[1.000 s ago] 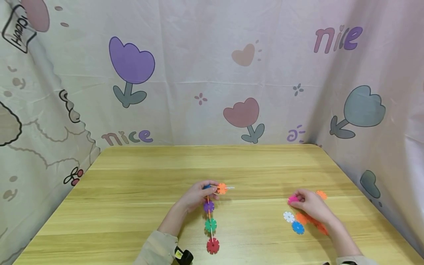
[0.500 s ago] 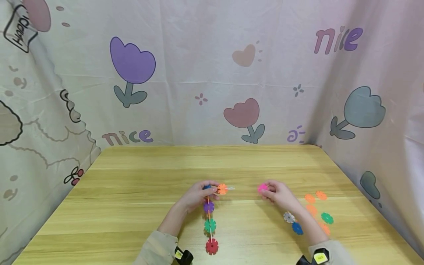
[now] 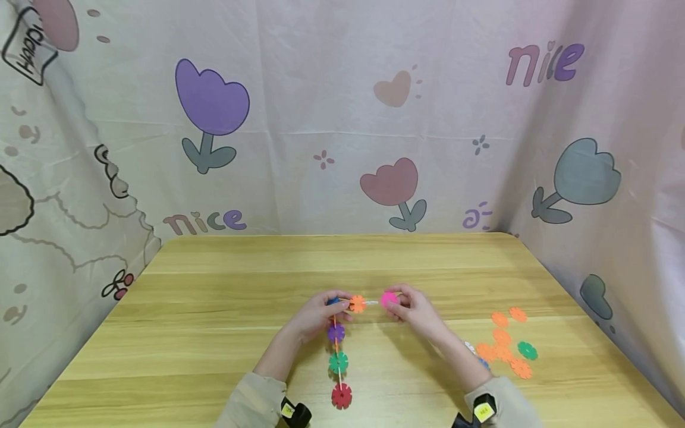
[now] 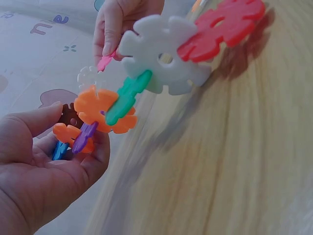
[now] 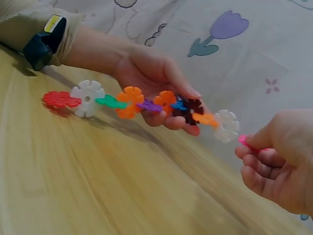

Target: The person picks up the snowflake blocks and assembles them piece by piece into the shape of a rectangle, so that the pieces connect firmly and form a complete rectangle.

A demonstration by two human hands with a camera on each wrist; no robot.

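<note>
A chain of notched plastic snowflake discs bends at my left hand [image 3: 316,318], whose thumb and fingers pinch it at the dark brown disc [image 5: 195,111], beside a blue disc [image 5: 179,104]. From there one side runs toward me through purple [image 3: 336,333] and green [image 3: 338,362] to a red disc [image 3: 341,396] at its end. The other side points right, through an orange disc [image 3: 357,304] to a white end disc [image 5: 226,126]. My right hand [image 3: 420,312] pinches a pink disc [image 3: 389,299]. It is right beside that white disc; whether their edges touch, I cannot tell.
On the right of the wooden table [image 3: 214,291] lie loose discs: several orange ones [image 3: 502,337] and a green one [image 3: 527,351]. A white disc [image 3: 469,347] and a blue disc [image 3: 484,362] are partly hidden by my right forearm. A printed curtain [image 3: 299,119] surrounds the table.
My right hand has lifted the pink disc from the loose discs and carried it left to the chain's white end. My left hand and the chain have stayed almost still.
</note>
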